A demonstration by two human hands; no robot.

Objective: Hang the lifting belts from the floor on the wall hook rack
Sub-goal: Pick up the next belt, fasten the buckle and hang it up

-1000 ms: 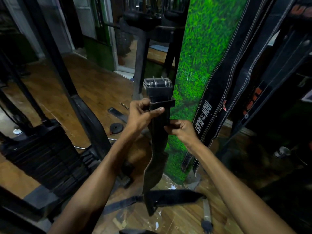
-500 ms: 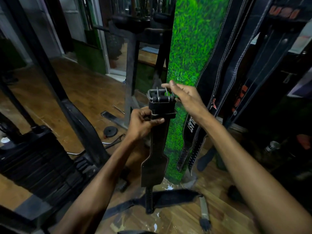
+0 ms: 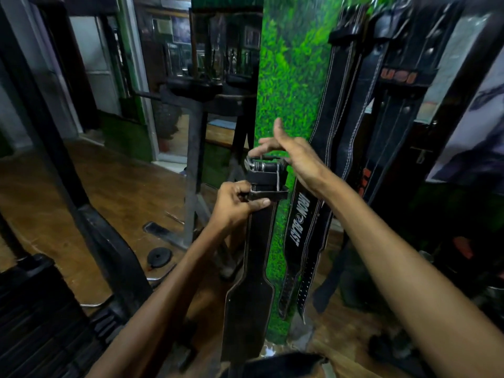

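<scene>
Risen further since a second ago: black belt (image 3: 259, 241), metal buckle (image 3: 263, 166) uppermost, hanging upright at centre. "IRON BLAST" legible on hung belt (image 3: 298, 216) just right. Left hand (image 3: 234, 205) gripping below buckle; right hand (image 3: 294, 156) over buckle, fingers (image 3: 261, 150) loosely spread, touching it.

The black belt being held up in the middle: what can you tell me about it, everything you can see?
The black leather lifting belt hangs upright, buckle end on top. It looks like stiff dark leather with pale stitching along its edges, narrow above and flaring to a wide back panel low down. A silver metal buckle crowns it, with strap loops beneath. The left hand grips it just under the loops; the right hand touches the buckle with its fingertips. Its lower end is out of view.
</scene>
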